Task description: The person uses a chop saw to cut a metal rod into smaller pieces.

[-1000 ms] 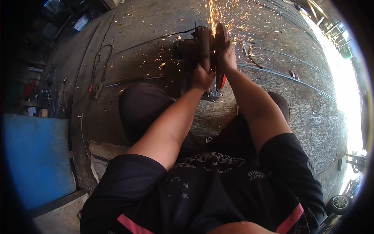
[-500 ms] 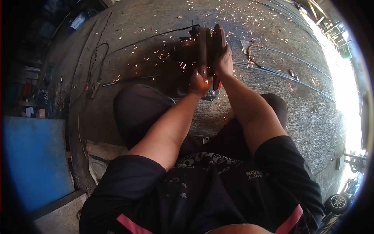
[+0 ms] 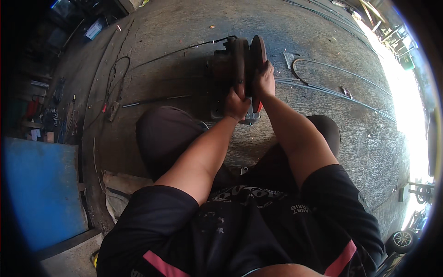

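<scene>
A dark power saw with a motor body point(image 3: 221, 64) stands on the floor in front of my knees, apparently a cut-off saw. Its brown handle bar point(image 3: 238, 64) runs toward me, and my left hand point(image 3: 238, 105) is wrapped round the near end. To the right of the bar stands an upright round disc-shaped part point(image 3: 259, 48), reddish at its lower edge. My right hand point(image 3: 264, 82) is at that part's right side with bent fingers; what it grips is hidden. A grey metal base point(image 3: 251, 115) shows under my left hand.
Long thin metal rods point(image 3: 341, 94) lie on the floor to the right, near a curved rod point(image 3: 295, 69) and a triangular plate point(image 3: 288, 59). A black cable point(image 3: 184, 48) trails left from the saw. A hammer-like tool point(image 3: 113, 111) and a blue panel point(image 3: 44, 189) are at left.
The dense spray of sparks has died down to a few flecks. The bright spark at my left hand is gone. The saw and both hands sit slightly lower in the picture.
</scene>
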Demonstrator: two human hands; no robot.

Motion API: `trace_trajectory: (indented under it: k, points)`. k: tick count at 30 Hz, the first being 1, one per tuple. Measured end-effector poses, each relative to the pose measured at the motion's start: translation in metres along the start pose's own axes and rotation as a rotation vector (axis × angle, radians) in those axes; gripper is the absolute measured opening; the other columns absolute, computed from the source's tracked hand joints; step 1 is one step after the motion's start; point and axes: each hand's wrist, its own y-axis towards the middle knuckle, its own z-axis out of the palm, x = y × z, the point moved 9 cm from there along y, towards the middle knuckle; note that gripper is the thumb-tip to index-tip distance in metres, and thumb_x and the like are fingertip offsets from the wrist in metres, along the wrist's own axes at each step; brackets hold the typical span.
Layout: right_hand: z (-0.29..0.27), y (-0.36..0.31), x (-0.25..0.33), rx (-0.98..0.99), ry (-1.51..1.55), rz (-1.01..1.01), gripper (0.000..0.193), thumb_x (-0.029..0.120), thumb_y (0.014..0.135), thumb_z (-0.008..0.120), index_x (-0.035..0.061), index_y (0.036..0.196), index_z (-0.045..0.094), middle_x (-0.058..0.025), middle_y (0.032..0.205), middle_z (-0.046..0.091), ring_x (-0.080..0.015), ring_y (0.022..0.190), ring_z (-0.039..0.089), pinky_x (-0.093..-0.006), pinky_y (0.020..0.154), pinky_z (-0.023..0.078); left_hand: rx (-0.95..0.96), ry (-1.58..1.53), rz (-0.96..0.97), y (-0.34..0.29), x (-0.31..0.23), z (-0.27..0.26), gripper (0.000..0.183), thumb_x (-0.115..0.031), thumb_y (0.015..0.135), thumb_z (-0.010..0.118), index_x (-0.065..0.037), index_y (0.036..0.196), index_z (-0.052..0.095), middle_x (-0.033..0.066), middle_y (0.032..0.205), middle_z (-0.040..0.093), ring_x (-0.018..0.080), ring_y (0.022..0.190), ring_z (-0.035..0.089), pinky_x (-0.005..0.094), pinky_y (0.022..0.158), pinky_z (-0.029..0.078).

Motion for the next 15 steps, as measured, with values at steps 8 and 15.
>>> trace_trajectory:
  k: [8,15]
  points:
    - [-0.01,0.031,0.02,-0.028,-0.021,0.002,0.046,0.019,0.085,0.051,0.0,0.126,0.038,-0.0258,0.12,0.049,-0.0449,0.11,0.05,-0.0486,0.089,0.044,-0.08,0.023,-0.085,0.028,-0.029,-0.015,0.052,-0.022,0.064,0.069,0.005,0.104,0.052,0.0281,0.095,0.062,0.0425,0.094,0.061,0.0443,0.082,0.049]
    - [-0.044,0.1,0.059,-0.022,-0.053,-0.015,0.041,0.025,0.079,0.057,0.0013,0.112,0.059,-0.0248,0.103,0.063,-0.0405,0.101,0.058,-0.0437,0.091,0.044,0.196,-0.218,-0.4,0.092,-0.083,-0.022,0.043,-0.025,0.067,0.069,0.008,0.093,0.062,0.02,0.092,0.065,0.0293,0.087,0.065,0.0397,0.075,0.051]
